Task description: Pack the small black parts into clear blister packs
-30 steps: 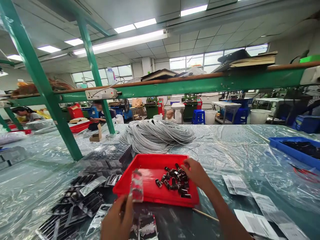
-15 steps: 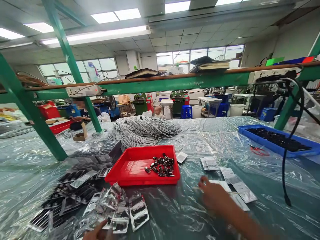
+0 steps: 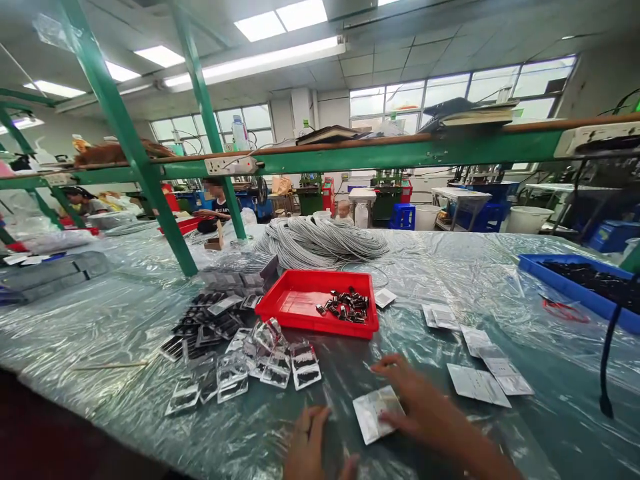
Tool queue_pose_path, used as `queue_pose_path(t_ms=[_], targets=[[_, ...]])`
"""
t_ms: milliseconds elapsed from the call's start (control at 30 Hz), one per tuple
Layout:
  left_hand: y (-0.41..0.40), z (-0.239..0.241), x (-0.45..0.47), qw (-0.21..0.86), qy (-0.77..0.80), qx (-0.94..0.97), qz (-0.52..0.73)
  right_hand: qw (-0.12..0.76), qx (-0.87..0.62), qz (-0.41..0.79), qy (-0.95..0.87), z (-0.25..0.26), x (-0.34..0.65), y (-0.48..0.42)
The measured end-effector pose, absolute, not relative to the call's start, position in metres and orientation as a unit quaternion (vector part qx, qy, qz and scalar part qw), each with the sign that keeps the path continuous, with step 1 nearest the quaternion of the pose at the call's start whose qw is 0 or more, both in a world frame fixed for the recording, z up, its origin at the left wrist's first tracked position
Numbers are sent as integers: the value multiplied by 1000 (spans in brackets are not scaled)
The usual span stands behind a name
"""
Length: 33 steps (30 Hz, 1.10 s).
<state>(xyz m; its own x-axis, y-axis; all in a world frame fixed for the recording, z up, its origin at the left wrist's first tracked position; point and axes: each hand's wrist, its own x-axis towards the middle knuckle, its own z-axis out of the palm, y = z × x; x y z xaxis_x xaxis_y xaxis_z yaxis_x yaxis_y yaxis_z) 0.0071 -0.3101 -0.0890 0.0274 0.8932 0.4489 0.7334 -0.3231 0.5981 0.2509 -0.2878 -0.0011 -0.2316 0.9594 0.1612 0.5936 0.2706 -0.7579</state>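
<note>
A flat white packet [image 3: 373, 417] lies on the plastic-covered table in front of me. My right hand [image 3: 413, 403] is over its right side, thumb overlapping the packet and fingers stretched beyond its far edge. My left hand [image 3: 310, 443] is to the left of that packet, thumb and fingers apart, holding nothing. Several clear packets with dark contents [image 3: 275, 367] are spread beyond and to the left of my left hand. More white packets [image 3: 477, 385] lie to the right of my right hand.
A red tray [image 3: 300, 322] of small dark metallic pieces stands ahead. Behind it lies a big coil of grey cable [image 3: 320, 243]. Stacked dark packets [image 3: 210, 323] sit left, a blue tray [image 3: 545, 280] right. A black cable [image 3: 607, 360] hangs at right; green posts [image 3: 165, 220] rise at left.
The view has turned left. My right hand has moved from the white packets at right towards the middle, where a white packet now lies. My left hand has left the clear packets.
</note>
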Motion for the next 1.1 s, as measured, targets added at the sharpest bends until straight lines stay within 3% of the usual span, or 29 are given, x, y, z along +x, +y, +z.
queue_pose_path(t_ms=[133, 233, 367, 533, 767, 1100], targets=[[-311, -64, 25, 175, 606, 739, 238, 587, -451, 476, -475, 12, 241, -282], [-300, -38, 40, 254, 577, 756, 175, 639, -358, 579, -359, 15, 222, -269], [-287, -32, 54, 287, 534, 770, 200, 641, -343, 573, -378, 4, 190, -254], [-284, -48, 58, 280, 547, 747, 256, 562, -366, 612, -419, -25, 167, -248], [-285, -47, 61, 253, 573, 733, 265, 621, -303, 639, -337, -40, 164, -245], [-279, -60, 61, 218, 562, 746, 282, 590, -334, 620, -394, -55, 166, -255]])
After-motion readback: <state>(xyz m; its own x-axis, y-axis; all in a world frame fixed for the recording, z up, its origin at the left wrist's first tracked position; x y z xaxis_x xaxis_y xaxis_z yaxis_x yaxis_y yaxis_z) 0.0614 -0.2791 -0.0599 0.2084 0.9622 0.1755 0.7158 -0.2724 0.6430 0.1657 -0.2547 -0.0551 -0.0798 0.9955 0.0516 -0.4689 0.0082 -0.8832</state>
